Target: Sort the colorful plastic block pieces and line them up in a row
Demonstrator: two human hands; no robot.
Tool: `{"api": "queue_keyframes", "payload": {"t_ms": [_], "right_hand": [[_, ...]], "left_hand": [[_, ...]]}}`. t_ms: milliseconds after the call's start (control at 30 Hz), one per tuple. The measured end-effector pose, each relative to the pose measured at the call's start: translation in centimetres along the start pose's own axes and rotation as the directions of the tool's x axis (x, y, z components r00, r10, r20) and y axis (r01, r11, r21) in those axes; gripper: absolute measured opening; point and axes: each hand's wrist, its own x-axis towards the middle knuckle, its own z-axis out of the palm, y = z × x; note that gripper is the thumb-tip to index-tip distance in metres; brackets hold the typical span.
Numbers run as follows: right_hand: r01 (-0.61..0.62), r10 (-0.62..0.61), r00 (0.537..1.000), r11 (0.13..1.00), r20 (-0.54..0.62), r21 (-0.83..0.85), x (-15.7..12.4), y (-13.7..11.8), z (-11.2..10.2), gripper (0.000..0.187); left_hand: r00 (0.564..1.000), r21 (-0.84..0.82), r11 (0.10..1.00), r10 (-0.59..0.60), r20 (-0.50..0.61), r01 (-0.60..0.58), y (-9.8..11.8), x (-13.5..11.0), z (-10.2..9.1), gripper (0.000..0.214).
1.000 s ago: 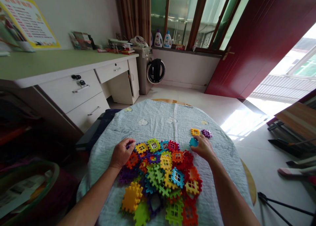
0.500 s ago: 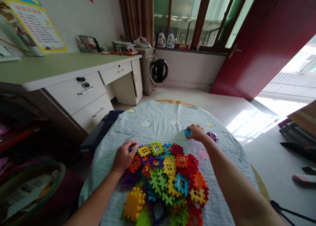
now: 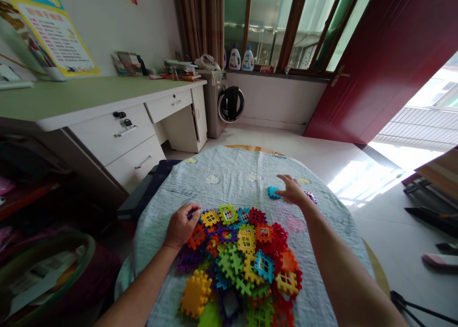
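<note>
A heap of several coloured plastic interlocking tiles (image 3: 243, 260) lies on a round table under a pale blue quilted cloth (image 3: 229, 179). My left hand (image 3: 181, 224) rests curled at the heap's left edge, fingertips on a purple tile that is mostly hidden. My right hand (image 3: 293, 191) is stretched out beyond the heap with fingers apart, its fingertips beside a small blue tile (image 3: 274, 192) lying flat on the cloth. A purple tile (image 3: 310, 197) shows just right of that hand.
A long desk with white drawers (image 3: 118, 131) stands to the left, a small washing machine (image 3: 223, 100) at the back. A dark red door (image 3: 379, 60) is open at the right. A green basket (image 3: 43, 274) sits low on the left. Dark stand legs (image 3: 422, 308) cross the floor at lower right.
My right hand carried the blue tile away from the heap, set it on the cloth and opened. The yellow tile near the purple one is hidden now. The left hand stayed put.
</note>
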Motion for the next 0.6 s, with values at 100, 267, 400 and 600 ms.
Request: {"api": "queue_keyframes", "payload": {"t_ms": [100, 267, 400, 600], "right_hand": [[0.004, 0.081, 0.948, 0.964, -0.309, 0.266, -2.7, 1.5, -0.6, 0.054], [-0.067, 0.272, 0.91, 0.841, -0.313, 0.537, -9.7, 2.4, 0.6, 0.041], [-0.151, 0.308, 0.933, 0.806, -0.187, 0.572, -13.8, 1.5, 3.0, 0.038], [-0.122, 0.299, 0.901, 0.87, -0.315, 0.478, -15.0, -0.2, 4.6, 0.031]], "left_hand": [[1.0, -0.004, 1.0, 0.008, -0.002, -0.008, 0.0, 0.0, 0.0, 0.025], [1.0, -0.011, 1.0, 0.014, -0.009, -0.015, -0.1, 0.1, 0.1, 0.026], [1.0, -0.008, 1.0, 0.017, -0.008, -0.017, -0.2, 0.1, 0.1, 0.027], [1.0, -0.001, 1.0, -0.01, -0.003, 0.01, 0.1, 0.1, 0.1, 0.029]]}}
